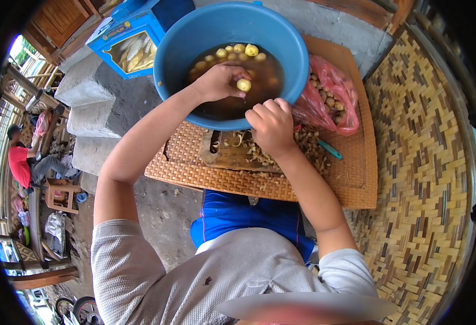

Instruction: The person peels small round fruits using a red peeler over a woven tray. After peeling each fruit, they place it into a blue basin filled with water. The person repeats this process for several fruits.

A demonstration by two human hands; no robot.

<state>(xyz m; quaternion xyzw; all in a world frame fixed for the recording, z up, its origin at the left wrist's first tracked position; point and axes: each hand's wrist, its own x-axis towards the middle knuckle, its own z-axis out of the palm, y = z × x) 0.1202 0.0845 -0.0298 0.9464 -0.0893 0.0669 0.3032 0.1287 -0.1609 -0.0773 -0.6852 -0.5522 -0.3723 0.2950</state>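
My left hand (221, 82) reaches over a large blue plastic basin (168, 51) and pinches a pale peeled potato (243, 85) just above the brown water. Several more peeled potatoes (239, 49) float or sit at the far side of the water. My right hand (272, 123) is closed over the basin's near right rim, its fingers curled on the edge. Below the basin a wooden cutting board (209, 157) carries peelings (257, 156). To the right of my right hand, a teal-handled tool (330, 150) lies among more peelings, its working end hidden.
The woven-topped table (184, 165) bears a red plastic bag (351, 124) of unpeeled potatoes at right. A blue box (106, 54) with a clear window stands left of the basin, near concrete steps (89, 116). A woven bamboo wall (416, 151) rises at right. A person in red (19, 162) sits far left.
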